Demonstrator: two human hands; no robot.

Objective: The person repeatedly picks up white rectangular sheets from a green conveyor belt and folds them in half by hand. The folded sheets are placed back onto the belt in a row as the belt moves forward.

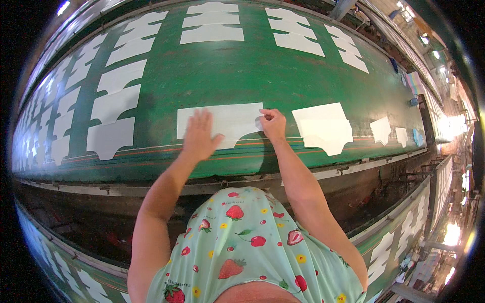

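A white cut fabric piece lies on the green table straight in front of me. My left hand rests flat over its left part, fingers stretched and slightly blurred. At the piece's right edge, my right hand pinches with thumb and forefinger on the fabric's edge. Just right of that hand is a stack of similar white fabric pieces, its layers a little offset.
Rows of white pieces cover the table's left side, with more along the far side. Smaller white pieces and a blue scrap lie to the right. A metal rail edges the table nearest me. Behind me stands another green table.
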